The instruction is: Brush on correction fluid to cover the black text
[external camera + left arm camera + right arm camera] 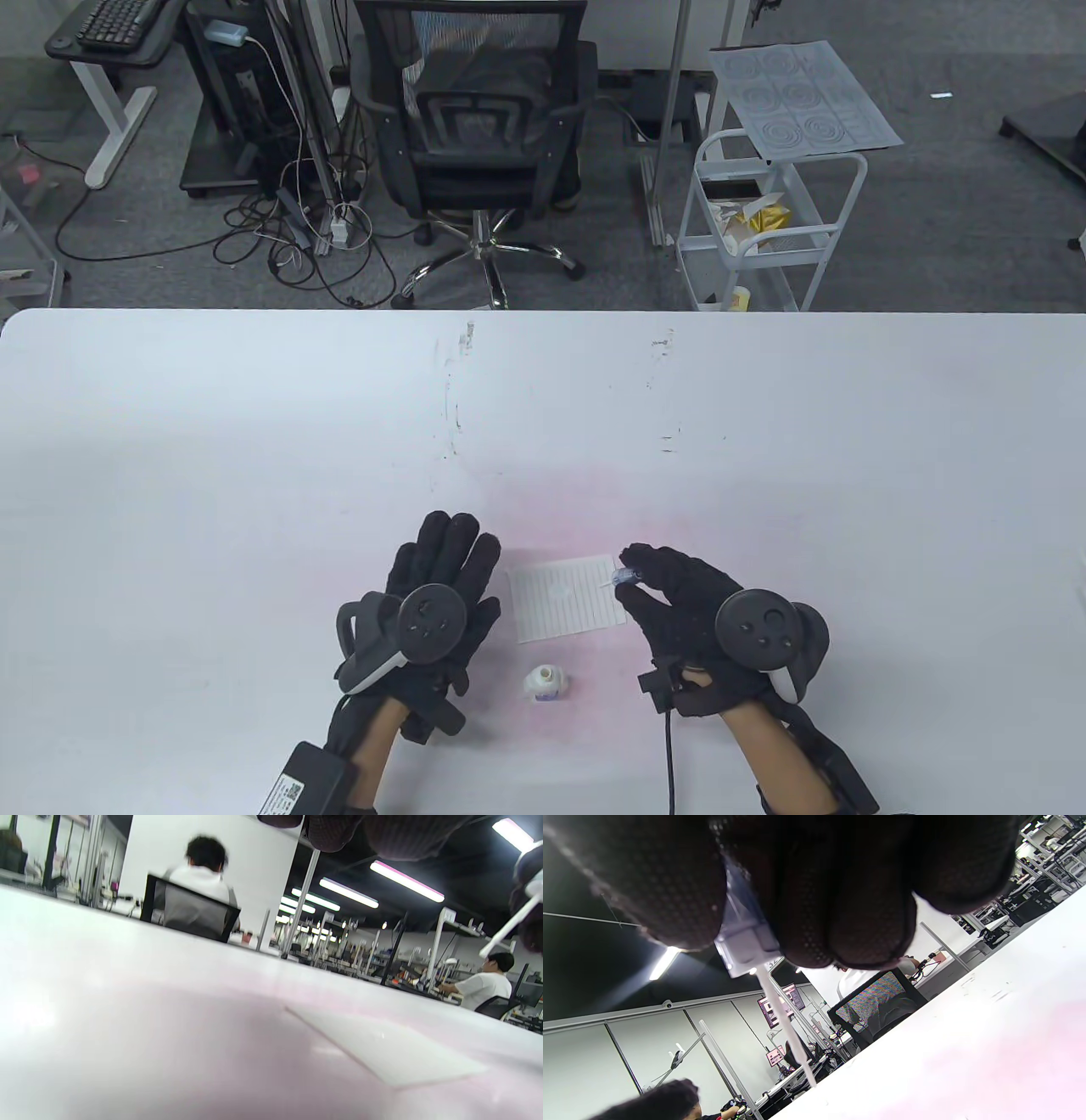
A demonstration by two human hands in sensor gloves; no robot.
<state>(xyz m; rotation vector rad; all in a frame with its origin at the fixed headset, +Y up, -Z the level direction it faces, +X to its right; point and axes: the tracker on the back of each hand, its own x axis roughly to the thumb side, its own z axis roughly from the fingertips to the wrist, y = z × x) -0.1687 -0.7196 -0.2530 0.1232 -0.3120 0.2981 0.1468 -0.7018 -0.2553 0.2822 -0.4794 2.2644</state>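
A small lined paper (567,598) lies on the white table (254,441) between my hands, with a whitish patch near its middle; it shows as a pale sheet in the left wrist view (382,1052). My right hand (670,594) pinches the brush cap (625,577) of the correction fluid, its thin white brush (787,1027) pointing toward the paper's right edge, held just above it. The open correction fluid bottle (546,682) stands upright in front of the paper. My left hand (441,586) lies flat on the table, fingers spread, just left of the paper.
An office chair (475,127) and a white cart (764,221) stand beyond the table's far edge. Faint dark scuffs (454,399) mark the tabletop behind the paper. A cable (670,755) runs from my right wrist.
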